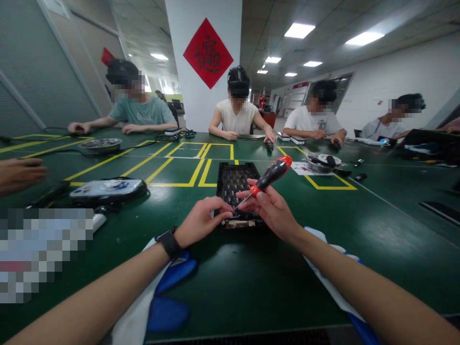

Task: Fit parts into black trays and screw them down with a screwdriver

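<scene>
A screwdriver (272, 173) with a black and red handle rests in my right hand (275, 211), its handle tilted up to the right. Its thin shaft points down left into a black rectangular plastic case (235, 179) full of small compartments or ribs. My left hand (206, 218) is at the case's near left corner, thumb and fingers pinched together by the screwdriver's tip. Whatever those fingers hold is too small or hidden to tell. A dark watch (169, 243) is on my left wrist.
Blue and white gloves (167, 314) lie beneath my forearms on the green table (381, 230). To the left is a phone (111, 189), with another person's hand (21, 176) farther left. Metal bowls (100, 144) stand farther back, and several people sit across the table.
</scene>
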Demonstrator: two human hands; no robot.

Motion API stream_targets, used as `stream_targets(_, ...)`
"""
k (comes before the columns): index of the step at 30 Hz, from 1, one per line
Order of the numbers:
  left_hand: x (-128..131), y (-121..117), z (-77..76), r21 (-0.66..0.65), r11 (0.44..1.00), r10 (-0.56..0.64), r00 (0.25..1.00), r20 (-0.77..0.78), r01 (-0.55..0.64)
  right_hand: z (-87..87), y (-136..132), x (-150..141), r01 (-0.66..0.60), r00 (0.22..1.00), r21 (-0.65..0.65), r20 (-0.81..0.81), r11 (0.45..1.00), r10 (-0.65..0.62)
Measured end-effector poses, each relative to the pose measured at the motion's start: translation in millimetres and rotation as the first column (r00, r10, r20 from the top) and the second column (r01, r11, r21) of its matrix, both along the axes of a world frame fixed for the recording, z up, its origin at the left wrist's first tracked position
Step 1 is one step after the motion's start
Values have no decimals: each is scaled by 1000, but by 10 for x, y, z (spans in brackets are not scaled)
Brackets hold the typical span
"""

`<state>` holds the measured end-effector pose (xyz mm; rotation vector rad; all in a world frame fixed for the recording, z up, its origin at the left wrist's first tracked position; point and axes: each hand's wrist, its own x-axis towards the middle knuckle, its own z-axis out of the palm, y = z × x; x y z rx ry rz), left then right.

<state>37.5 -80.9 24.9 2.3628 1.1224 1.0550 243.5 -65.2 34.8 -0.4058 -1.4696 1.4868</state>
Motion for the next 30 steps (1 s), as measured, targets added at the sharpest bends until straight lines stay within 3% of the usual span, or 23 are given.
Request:
stream_targets(5,-7,-1,3,-9,1000,-5,1000,-8,5,-4,1,1,26,1000,-1,6,1000,-26)
stream_targets(14,9,0,-6,-3,996,87,996,2,-87,-19,9,-10,50,998,4,-37,999,-50)
stream_targets(20,25,-9,-5,-68,997,44,998,42,-41,-14,5,-3,63,998,-2,-19,998,-63)
stream_targets(30,5,-2,-8,-28,998,48,999,3,-48,-28,16,-1,43,998,-6,-35,999,-43)
